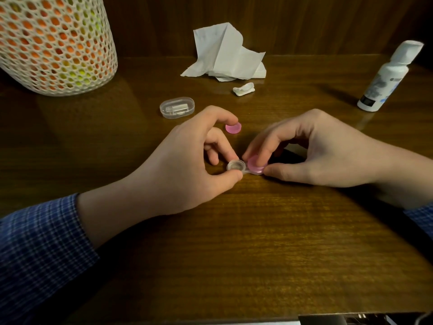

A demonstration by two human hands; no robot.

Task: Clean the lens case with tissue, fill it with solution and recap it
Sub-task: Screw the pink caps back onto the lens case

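At centre of dark brown wooden table [257, 242]: found small clear plastic 2-well lens case [244, 167], lying flat on the surface. Left well [236, 165] uncapped, rim exposed; contents not determinable. Right well covered by round pink plastic cap [256, 164].

Left hand [187, 165]: curled, thumb and a finger pinching the left end of the case at the uncapped well; index finger raised and bent above second round pink cap [233, 127], contact with that cap not determinable. Second cap lying loose on the table just behind the case, apart from it.

Right hand [316, 148]: curled over the capped right well, fingertips on top and rim of the fitted cap, thumb against its near side. Whether cap fully seated: cannot tell.

Behind the hands: crumpled white tissue sheet [225, 55] against dark wooden back panel [304, 19]; small twisted white tissue wad [244, 89] just in front of it. Clear oval plastic box with closed lid [177, 107] left of the loose cap, a pale item inside, not identifiable. White plastic solution bottle with white cap [386, 78] standing at far right, well apart from the case, leaning in the wide-angle view. White mesh basket holding orange and yellow-green round items [56, 43] at far left. Blue checked sleeves [39, 249] noted on both forearms.
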